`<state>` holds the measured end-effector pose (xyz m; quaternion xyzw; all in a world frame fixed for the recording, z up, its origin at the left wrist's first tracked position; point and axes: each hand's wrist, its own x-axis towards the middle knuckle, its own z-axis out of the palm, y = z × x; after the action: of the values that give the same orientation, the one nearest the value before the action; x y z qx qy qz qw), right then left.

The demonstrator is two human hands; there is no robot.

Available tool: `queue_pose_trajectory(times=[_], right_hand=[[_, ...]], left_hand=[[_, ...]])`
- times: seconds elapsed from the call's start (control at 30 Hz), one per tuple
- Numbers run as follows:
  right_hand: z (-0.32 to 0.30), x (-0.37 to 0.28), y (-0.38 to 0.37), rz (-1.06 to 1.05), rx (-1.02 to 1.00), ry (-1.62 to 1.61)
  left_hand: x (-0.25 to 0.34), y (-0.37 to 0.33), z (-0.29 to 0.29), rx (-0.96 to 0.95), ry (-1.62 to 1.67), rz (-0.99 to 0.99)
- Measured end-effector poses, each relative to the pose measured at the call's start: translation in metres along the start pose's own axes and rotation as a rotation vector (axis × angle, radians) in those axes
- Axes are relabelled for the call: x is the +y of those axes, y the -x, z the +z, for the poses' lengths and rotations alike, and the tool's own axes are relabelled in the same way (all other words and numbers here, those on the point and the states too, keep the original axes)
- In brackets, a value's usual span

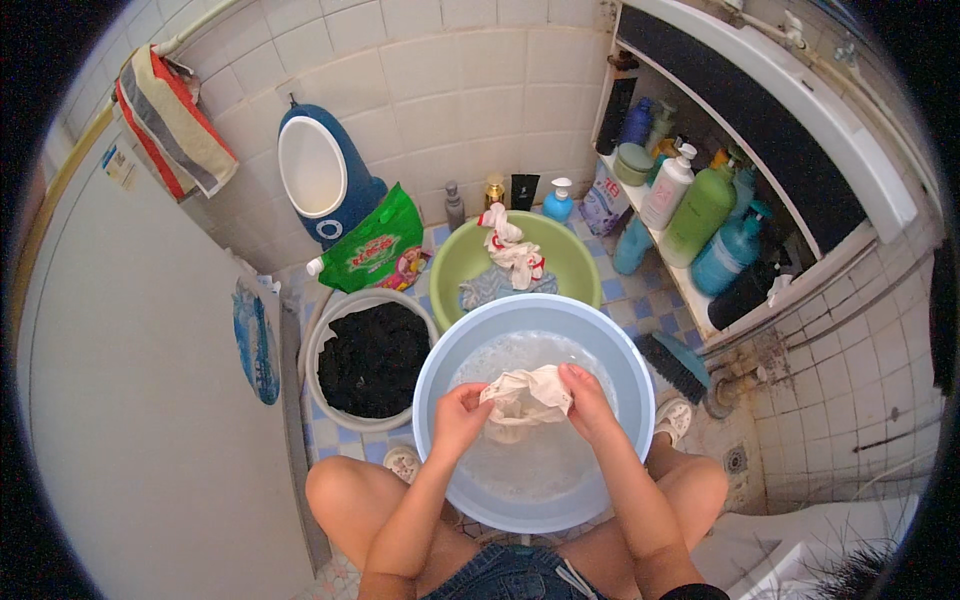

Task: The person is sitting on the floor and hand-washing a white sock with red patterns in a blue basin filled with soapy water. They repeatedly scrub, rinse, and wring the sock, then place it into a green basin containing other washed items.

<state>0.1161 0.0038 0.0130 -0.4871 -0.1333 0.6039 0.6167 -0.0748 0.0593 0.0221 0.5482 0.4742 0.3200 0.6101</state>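
Between my hands a wet cream-white cloth garment point(530, 388) is stretched by its edge; its exact kind I cannot make out. My left hand point(462, 415) pinches its left end, and my right hand point(588, 398) grips the right end with the thumb on top. The lower part of the cloth hangs down to the cloudy, sudsy water in a light blue basin point(430, 440) between my knees. Just beyond stands a green basin point(580, 255) holding a white and red cloth point(508, 247) and a grey-blue cloth point(505, 286).
At the left, a grey tub point(318, 395) holds dark laundry point(372, 358). Behind it leans a green detergent pouch point(372, 245). A shelf point(690, 300) of bottles stands at the right, with a scrubbing brush point(675, 367) below it. A grey-white panel point(150, 380) borders the left side.
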Motion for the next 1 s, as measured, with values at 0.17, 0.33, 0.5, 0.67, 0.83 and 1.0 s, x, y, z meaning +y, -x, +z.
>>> queue_pose_trajectory(times=[0.17, 0.33, 0.5, 0.67, 0.83, 1.0], right_hand=[[0.002, -0.005, 0.003, -0.056, 0.063, 0.113], [-0.006, 0.000, 0.002, -0.106, -0.077, 0.376], [0.008, -0.005, 0.013, -0.180, -0.329, 0.335], [0.004, 0.002, 0.006, -0.394, -0.090, 0.811], [0.047, 0.012, 0.038, -0.513, -0.076, 1.252], [0.053, 0.036, 0.049, -0.701, -0.254, 1.516]], left_hand=[[-0.030, -0.010, -0.013, 0.020, -0.168, 0.003], [-0.018, -0.003, 0.008, 0.052, -0.245, 0.319], [-0.011, 0.003, 0.006, -0.346, -0.352, 0.216], [-0.016, 0.000, 0.005, -0.234, 0.272, -0.129], [-0.019, 0.005, 0.023, 0.039, 0.579, -0.252], [-0.042, 0.023, 0.037, 0.050, 0.391, -0.131]])
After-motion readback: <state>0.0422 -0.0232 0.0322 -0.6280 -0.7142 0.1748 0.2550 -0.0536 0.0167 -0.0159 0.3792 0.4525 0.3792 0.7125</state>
